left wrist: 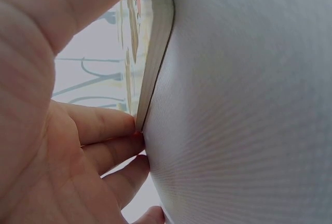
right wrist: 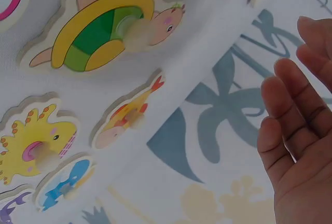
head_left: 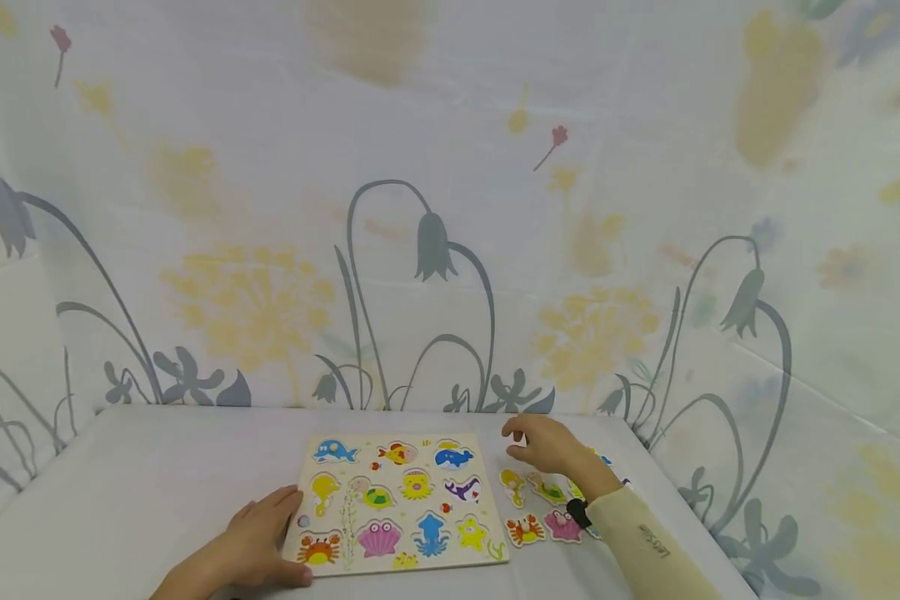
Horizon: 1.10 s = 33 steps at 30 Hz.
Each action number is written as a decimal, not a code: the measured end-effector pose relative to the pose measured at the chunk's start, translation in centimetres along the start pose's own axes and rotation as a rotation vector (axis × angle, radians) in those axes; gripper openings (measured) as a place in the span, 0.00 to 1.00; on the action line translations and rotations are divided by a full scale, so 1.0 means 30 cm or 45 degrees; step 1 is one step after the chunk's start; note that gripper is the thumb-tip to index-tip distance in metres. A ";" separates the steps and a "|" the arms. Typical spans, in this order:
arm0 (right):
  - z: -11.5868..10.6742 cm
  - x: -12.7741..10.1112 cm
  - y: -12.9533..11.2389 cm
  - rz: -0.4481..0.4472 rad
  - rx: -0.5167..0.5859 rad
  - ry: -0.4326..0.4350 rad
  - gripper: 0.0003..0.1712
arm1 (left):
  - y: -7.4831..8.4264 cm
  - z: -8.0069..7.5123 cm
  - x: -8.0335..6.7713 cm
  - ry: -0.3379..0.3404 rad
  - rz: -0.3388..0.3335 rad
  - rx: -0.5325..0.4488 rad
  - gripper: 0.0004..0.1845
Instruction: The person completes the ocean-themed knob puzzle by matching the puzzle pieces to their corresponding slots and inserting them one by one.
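Observation:
A wooden puzzle board [head_left: 348, 562] with sea-animal pictures in its recesses lies on the table. My left hand [head_left: 258, 537] rests at its left edge, thumb by the front corner and fingers along the side. In the left wrist view the fingertips touch the board's edge [left wrist: 155, 42]. My right hand [head_left: 543, 446] hovers beyond the board's back right corner, fingers loosely bent and holding nothing. Below its wrist lie loose pieces: a turtle piece [right wrist: 106, 32], a fish piece [right wrist: 124, 115], a yellow octopus piece [right wrist: 49, 136] and a whale piece [right wrist: 65, 180]. Clear knobs stand on them.
A crab piece [head_left: 525, 530], a seahorse piece [head_left: 512, 487] and a shell piece [head_left: 562, 525] lie right of the board. My right forearm hides part of that group. A flower-print cloth [head_left: 450, 250] hangs behind the white table [head_left: 172, 467].

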State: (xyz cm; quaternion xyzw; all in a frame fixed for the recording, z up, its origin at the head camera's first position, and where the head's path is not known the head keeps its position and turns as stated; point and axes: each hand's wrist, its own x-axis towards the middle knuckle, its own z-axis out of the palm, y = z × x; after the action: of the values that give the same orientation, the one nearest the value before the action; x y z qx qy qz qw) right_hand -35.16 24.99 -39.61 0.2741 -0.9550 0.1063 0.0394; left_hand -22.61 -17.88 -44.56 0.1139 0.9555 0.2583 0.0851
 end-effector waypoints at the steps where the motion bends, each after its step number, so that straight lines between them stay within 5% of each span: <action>1: -0.001 -0.001 0.012 0.013 0.016 0.005 0.14 | 0.001 -0.001 0.000 0.001 0.004 0.000 0.59; 18: 0.035 -0.049 0.174 0.271 0.067 -0.022 0.12 | 0.012 -0.003 0.002 -0.014 0.001 -0.008 0.58; 33: 0.056 -0.052 0.234 0.430 0.139 -0.085 0.04 | 0.006 -0.003 -0.001 -0.016 -0.005 -0.020 0.58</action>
State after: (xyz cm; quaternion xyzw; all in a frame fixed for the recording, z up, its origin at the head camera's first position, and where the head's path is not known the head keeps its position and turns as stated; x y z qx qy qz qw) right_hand -37.59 31.23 -42.73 0.1148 -0.9810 0.1541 -0.0257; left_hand -22.56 -17.78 -44.40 0.1130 0.9531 0.2650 0.0924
